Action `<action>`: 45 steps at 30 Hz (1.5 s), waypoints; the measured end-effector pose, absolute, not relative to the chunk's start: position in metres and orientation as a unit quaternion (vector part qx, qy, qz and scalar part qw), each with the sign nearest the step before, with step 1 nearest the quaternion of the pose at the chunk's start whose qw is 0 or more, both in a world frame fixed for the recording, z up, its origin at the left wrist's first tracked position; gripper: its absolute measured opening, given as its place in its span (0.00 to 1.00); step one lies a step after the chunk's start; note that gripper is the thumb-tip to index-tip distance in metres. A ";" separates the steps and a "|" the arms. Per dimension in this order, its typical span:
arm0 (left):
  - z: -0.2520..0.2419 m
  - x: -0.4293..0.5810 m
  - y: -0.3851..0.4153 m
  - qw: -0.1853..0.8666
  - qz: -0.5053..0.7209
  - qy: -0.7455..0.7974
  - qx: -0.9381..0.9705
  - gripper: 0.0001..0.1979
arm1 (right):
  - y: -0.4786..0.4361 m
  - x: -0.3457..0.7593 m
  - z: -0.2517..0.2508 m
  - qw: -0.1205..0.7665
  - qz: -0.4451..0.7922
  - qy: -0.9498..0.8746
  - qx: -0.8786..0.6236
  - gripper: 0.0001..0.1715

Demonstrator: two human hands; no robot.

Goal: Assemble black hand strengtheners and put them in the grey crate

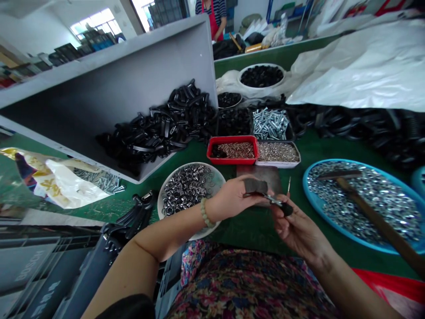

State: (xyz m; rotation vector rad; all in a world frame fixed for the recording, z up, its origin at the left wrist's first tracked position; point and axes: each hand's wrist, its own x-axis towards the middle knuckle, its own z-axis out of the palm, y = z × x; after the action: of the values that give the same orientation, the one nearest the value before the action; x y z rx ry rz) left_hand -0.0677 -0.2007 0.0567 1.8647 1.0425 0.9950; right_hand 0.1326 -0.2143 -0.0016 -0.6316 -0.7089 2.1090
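My left hand (232, 199), with a pale bead bracelet on its wrist, pinches a black rubber-covered clamp piece (255, 186). My right hand (297, 228) holds a small black part (287, 209) between its fingertips. A short metal screw (274, 200) joins the two black pieces, so both hands are on one assembly. Just below my left forearm sits a white plate (219, 186) heaped with steel rings. A dark metal plate (262, 179) lies on the green table (252, 230) under my hands. My right hand is nearest a blue tray (318, 204) of steel nuts, with a wooden-handled hammer (375, 208) lying across them.
A red tray of small screws (232, 150), a tray of silver bolts (270, 124) and a heap of black clamps (159, 128) stand beyond my hands. A grey bin (109, 79) looms at left, with grey crates (40, 270) below. A co-worker in a red apron (212, 17) stands far back.
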 end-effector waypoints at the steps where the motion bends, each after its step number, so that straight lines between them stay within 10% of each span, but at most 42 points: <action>1: 0.057 -0.069 -0.200 0.393 0.377 0.415 0.728 0.10 | -0.215 0.137 -0.001 0.402 0.823 -0.312 -0.252 0.16; 8: 0.062 -0.075 -0.186 0.661 0.213 0.425 0.581 0.08 | -0.217 0.152 0.003 0.340 0.699 -0.540 -0.322 0.09; 15: 0.066 -0.061 -0.204 0.375 0.334 0.409 0.762 0.07 | -0.225 0.134 -0.008 0.381 0.900 -0.115 -0.181 0.19; 25: 0.054 -0.066 -0.210 0.326 0.369 0.348 0.798 0.16 | -0.228 0.144 0.003 0.370 0.894 -0.203 -0.155 0.18; 37: 0.080 -0.067 -0.217 0.562 0.294 0.333 0.698 0.23 | -0.211 0.146 -0.016 0.430 0.759 -0.389 -0.297 0.16; 45: 0.072 -0.080 -0.198 0.521 0.252 0.374 0.725 0.29 | -0.207 0.147 -0.027 0.401 0.715 -0.466 -0.332 0.14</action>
State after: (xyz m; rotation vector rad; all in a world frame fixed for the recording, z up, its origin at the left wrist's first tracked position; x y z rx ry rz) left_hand -0.0800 -0.1978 0.0724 1.7369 0.8958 0.6044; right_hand 0.1469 -0.2071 -0.0273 -0.8386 -1.1785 1.8087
